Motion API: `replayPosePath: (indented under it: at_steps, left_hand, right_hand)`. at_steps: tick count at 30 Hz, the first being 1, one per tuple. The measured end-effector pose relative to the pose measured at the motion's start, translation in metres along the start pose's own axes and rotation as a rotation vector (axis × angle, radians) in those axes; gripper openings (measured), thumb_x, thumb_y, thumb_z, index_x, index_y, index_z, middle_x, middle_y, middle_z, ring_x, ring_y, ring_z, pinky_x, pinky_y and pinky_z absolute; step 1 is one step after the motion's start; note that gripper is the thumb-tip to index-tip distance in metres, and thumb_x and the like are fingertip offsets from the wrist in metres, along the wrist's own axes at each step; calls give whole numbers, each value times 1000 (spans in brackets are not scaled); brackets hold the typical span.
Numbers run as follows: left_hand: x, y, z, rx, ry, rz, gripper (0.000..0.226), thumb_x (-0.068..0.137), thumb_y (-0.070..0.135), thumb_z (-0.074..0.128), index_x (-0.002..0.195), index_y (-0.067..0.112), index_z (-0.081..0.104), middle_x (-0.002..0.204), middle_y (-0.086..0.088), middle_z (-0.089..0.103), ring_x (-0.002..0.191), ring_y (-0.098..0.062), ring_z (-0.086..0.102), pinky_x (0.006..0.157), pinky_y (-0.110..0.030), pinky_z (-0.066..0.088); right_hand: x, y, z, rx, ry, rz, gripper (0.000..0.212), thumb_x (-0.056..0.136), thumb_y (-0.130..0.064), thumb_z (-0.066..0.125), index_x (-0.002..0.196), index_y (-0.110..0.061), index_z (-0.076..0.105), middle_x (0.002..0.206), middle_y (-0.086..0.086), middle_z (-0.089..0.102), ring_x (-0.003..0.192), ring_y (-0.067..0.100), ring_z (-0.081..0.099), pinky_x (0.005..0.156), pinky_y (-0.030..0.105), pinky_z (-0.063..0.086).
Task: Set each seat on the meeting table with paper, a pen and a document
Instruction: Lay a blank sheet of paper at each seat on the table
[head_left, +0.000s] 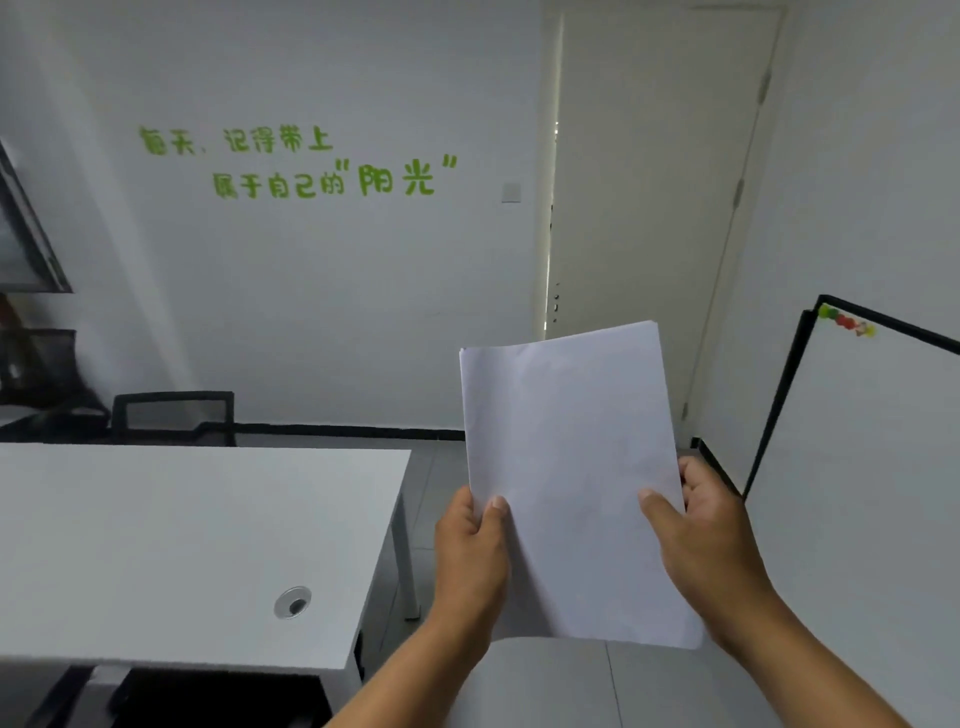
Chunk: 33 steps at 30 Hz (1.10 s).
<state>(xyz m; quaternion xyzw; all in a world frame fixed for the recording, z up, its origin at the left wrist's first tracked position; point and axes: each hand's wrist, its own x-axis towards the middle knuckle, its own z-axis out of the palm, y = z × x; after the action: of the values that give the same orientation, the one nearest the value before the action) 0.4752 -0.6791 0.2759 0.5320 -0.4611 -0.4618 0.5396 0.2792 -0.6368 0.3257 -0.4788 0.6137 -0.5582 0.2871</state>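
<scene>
**Paper stack held up in both hands**

A stack of white paper (569, 467) is held upright in the air, right of the white tabletop (171, 535) and apart from it. The left hand (470, 545) pinches its lower left edge at 7 o'clock, thumb on the front; the right hand (698, 530) grips the right edge at 4 o'clock. A whiteboard (857, 441) leans at 3 o'clock, a black chair (174, 415) stands at 9 o'clock behind the tabletop.

left hand (470, 540) + right hand (711, 540): grip paper stack (571, 467) upright | white surface (182, 519): left of it
</scene>
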Motion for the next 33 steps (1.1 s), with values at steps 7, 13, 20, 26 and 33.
replayPosePath:
  at_steps: [7,13,20,26,33]
  left_hand:
    - [97,-3,15,39,235,-6,17,113,22,52,110,18,68,103,8,78,82,-1,72,64,-16,52]
    - [163,5,11,78,396,-20,18,113,20,52,103,19,66,95,13,75,70,12,67,55,-8,47]
    - [236,-4,-34,68,583,-78,16,113,24,52,108,23,67,104,11,77,95,-11,73,72,-28,54]
    - [322,-42,-93,54,648,-148,16,113,27,51,111,23,67,110,5,76,98,-18,73,74,-33,55]
    - [385,-84,-144,-20,697,-252,17,114,31,50,113,25,66,112,7,75,101,-20,73,76,-34,56]
  right_hand:
    - [130,15,59,7,-200,-45,17,102,-13,60,98,-27,68,93,-10,79,85,25,76,80,56,65]
    - [218,18,117,28,-354,-66,14,102,-16,60,97,-28,68,94,-7,78,86,29,75,78,56,64]
    - [285,22,221,43,-543,-95,17,103,-19,60,101,-34,67,96,-14,77,83,17,76,79,51,66]
    - [337,36,334,-43,-658,-139,18,103,-24,58,106,-41,64,103,-21,74,91,7,73,79,39,62]
    - [376,58,439,-191,-759,-168,17,102,-20,56,105,-35,62,114,-12,68,99,12,70,86,43,61]
